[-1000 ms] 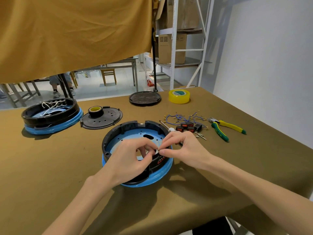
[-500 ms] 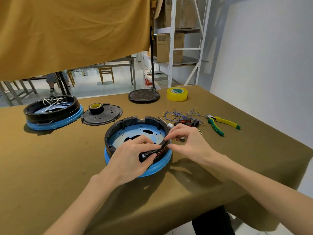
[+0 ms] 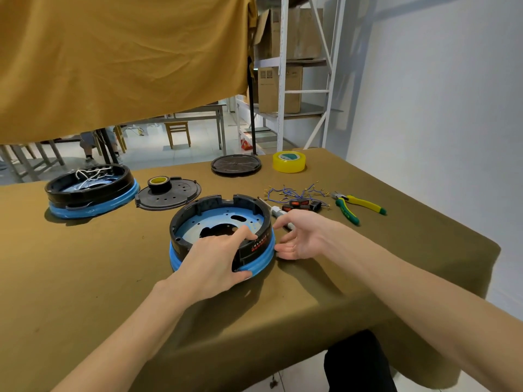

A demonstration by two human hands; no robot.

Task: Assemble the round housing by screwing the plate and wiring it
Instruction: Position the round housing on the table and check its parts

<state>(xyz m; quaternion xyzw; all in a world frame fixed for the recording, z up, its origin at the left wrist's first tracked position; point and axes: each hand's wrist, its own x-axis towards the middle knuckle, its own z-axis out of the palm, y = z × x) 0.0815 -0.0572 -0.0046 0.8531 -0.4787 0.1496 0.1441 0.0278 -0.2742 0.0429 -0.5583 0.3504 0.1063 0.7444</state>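
The round housing [image 3: 198, 212], black with a blue base ring, sits on the olive table near the front middle. Inside it lies the light blue plate [image 3: 218, 219] with holes and a dark cut-out. My left hand [image 3: 215, 261] grips the housing's near rim, fingers inside and thumb on the blue ring. My right hand [image 3: 300, 236] is open just right of the housing, fingertips near its wall, holding nothing. Blue wires with brass terminals [image 3: 294, 190] and small black switches [image 3: 300, 205] lie to the right. A white-handled screwdriver [image 3: 276, 212] lies partly behind my right hand.
A second housing [image 3: 90, 190] with white wires stands at far left. A black lid [image 3: 169, 193] carries a tape roll [image 3: 158, 183]. A black disc [image 3: 236, 164] and yellow tape [image 3: 289, 162] lie at the back. Green-yellow pliers [image 3: 356, 207] lie right. The table edge runs close on the right.
My right hand has let go of the housing rim and opened beside it. My left hand shifted from pinching at the rim to gripping the near wall.
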